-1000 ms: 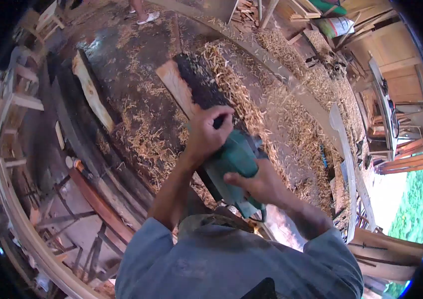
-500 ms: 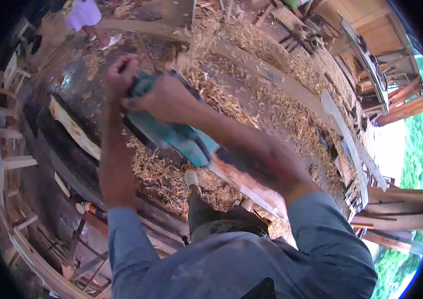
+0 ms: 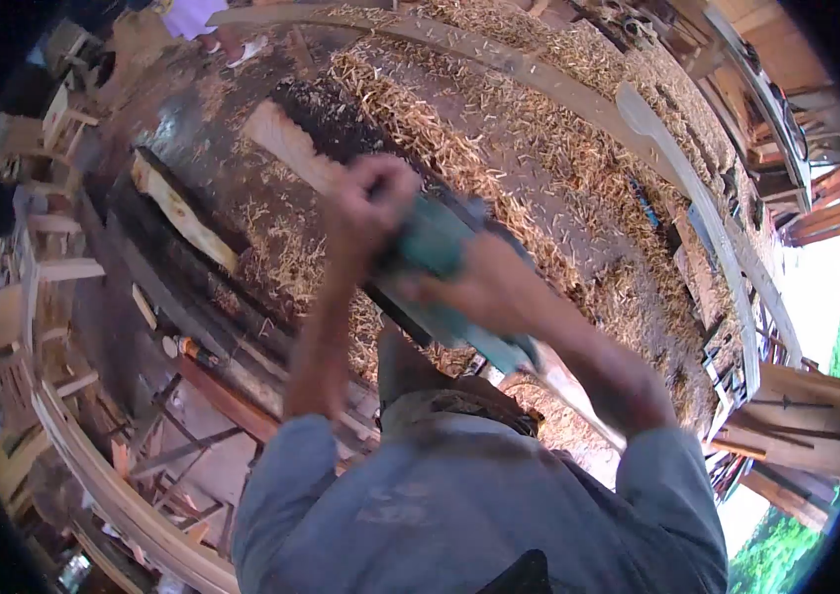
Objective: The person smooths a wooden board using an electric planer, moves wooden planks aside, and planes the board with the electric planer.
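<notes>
Green power planer (image 3: 437,238) beneath both hands (image 3: 494,285)

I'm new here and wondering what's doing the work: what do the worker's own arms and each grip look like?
They're human. The left grip and right grip are ungloved hands. Loose grey-blue sleeves end near the elbows, leaving the forearms uncovered. Blur hides finer markings.

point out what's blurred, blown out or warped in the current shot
In the head view, blur smears the left hand, right hand and green power planer; in the head view, the opening at right is burnt to white; in the head view, fisheye distortion bends the edges, with black corners.
</notes>
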### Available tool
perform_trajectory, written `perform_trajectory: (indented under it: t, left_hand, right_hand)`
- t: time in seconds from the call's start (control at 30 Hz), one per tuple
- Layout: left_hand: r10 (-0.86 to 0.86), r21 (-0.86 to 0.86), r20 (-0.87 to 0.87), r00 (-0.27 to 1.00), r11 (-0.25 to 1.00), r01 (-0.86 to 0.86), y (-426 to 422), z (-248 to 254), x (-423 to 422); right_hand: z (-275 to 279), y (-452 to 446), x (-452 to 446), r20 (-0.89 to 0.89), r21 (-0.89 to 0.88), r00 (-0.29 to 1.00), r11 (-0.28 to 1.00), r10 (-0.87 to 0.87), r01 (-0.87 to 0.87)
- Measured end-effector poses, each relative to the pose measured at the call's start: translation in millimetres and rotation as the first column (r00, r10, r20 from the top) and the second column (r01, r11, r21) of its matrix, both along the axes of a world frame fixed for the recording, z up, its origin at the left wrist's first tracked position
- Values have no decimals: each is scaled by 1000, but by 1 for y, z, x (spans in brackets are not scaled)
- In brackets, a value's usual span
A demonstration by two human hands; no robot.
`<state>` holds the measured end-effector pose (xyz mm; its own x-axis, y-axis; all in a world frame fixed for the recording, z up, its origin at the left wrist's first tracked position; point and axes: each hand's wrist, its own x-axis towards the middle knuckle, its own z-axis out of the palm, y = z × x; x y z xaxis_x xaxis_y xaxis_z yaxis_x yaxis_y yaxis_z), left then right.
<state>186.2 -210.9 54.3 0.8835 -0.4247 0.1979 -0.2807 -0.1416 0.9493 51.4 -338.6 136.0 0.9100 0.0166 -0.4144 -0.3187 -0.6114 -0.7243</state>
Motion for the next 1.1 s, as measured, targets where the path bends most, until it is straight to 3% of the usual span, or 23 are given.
perform_trajectory:
  t: [0.03,0.07,0.1,0.13,0.17,0.2,0.27,0.33,0.37,0.4,0.47,0.53,0.57,0.7,0.73,0.8,1.1]
  left_hand:
    - [-57,-58,-72,996,997,53,-15,1,-54]
    - [-139,-180,-177,974,978,106,-32,4,-110]
    - [-203,-159,-82,976,969,189,-46,11,-159]
    - [-355,-221,-310,882,929,296,-61,2,-215]
    - [-424,-274,-214,880,891,363,-79,-6,-266]
    - [-483,-222,-140,864,866,448,-89,-5,-312]
    - [-684,-201,-17,730,717,667,-108,-19,-385]
    - [-716,-261,14,698,671,694,-118,-23,-429]
    - [-743,-325,63,666,616,718,-122,-24,-448]
    - [-751,-337,66,657,603,723,-126,-22,-453]
    - [-661,-325,10,750,707,628,-124,-21,-443]
    - [-703,-287,-103,704,698,656,-114,-18,-418]
    - [-621,-242,-61,782,769,591,-109,-15,-400]
    - [-374,-199,-23,927,911,362,-93,-1,-318]
    - [-395,-210,-26,919,900,381,-88,-1,-297]
    - [-266,-169,35,963,948,268,-78,-4,-254]
    - [-192,-108,89,977,974,201,-8,-1,-33]
  right_hand:
    - [12,-13,-53,-68,-1,997,999,-34,34]
    - [10,-26,-110,8,36,994,994,-107,106]
    - [31,-35,-158,-150,73,969,975,-196,209]
    - [46,-43,-207,-380,-133,884,962,-272,239]
    - [32,-56,-271,-243,129,910,919,-334,372]
    - [24,-73,-335,-417,-29,840,929,-348,370]
    - [35,-89,-414,-443,-31,808,907,-389,420]
    - [36,-96,-470,-432,-22,782,872,-450,489]
    - [30,-102,-490,-432,-79,800,901,-416,426]
    - [33,-102,-488,-443,-40,769,867,-461,496]
    - [27,-107,-483,-460,-99,788,906,-409,412]
    - [25,-103,-454,-494,-39,778,904,-388,426]
    - [23,-103,-436,-568,-37,744,914,-351,404]
    - [35,-81,-330,-431,10,834,923,-344,386]
    - [34,-76,-307,-427,6,845,933,-322,359]
    - [33,-67,-259,-427,-9,844,935,-324,354]
    - [32,-10,-30,-362,57,903,962,-231,269]
